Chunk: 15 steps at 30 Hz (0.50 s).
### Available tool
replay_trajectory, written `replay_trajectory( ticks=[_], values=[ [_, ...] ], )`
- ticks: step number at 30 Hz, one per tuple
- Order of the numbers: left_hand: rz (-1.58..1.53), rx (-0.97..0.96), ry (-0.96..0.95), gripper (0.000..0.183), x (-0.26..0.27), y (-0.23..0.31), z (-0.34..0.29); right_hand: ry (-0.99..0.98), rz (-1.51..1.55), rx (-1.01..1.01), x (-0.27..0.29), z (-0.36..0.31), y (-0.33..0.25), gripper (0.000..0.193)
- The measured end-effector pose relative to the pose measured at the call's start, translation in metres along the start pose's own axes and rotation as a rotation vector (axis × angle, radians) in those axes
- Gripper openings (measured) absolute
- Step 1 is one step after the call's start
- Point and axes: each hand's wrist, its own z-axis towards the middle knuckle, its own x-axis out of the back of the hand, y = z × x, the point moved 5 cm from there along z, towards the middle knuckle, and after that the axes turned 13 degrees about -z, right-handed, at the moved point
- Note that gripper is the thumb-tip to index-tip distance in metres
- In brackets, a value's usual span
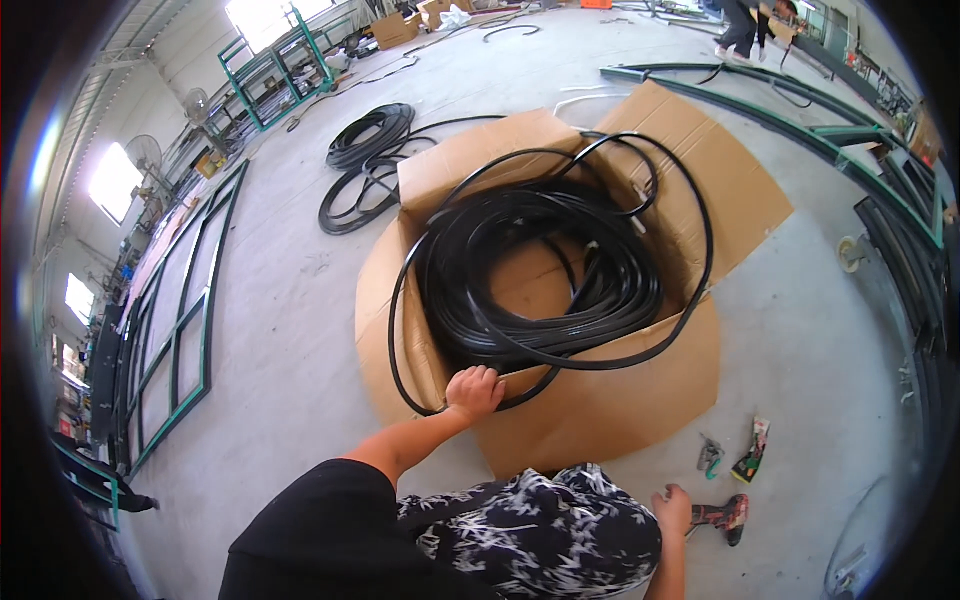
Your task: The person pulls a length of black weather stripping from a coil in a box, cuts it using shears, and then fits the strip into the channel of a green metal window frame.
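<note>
A wide coil of black rubber strip (530, 345) fills an open cardboard box (610, 410) in front of me, with loose loops hanging over its walls. At the box's near left edge my left hand (475, 393) is closed around a loose loop of the strip, knuckles up. My right hand (673, 508) is beside my knee, its fingers curled; whether they hold anything is hidden. Just right of it, a red and black cordless drill (733, 518) lies on the floor, its front end close to the hand.
More black strip lies coiled (370, 135) beyond the box. A green-edged frame (205, 330) is at left, long dark profiles (900, 290) at right. Near the drill lie a small colourful packet (752, 452) and a greenish tool (711, 457). Another person (745, 30) bends at the far right.
</note>
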Motion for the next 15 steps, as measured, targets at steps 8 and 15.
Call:
replay_trajectory(
  ticks=[8, 15],
  values=[
    [-0.010, -0.017, -0.036, 0.021, -0.007, 0.001, 0.006, 0.201, 0.335, 0.072, 0.101, 0.008, -0.002, 0.036],
    [-0.169, 0.113, -0.234, 0.018, 0.004, 0.004, 0.021, 0.433, 0.070, 0.414, 0.168, 0.076, -0.132, 0.041]
  ],
)
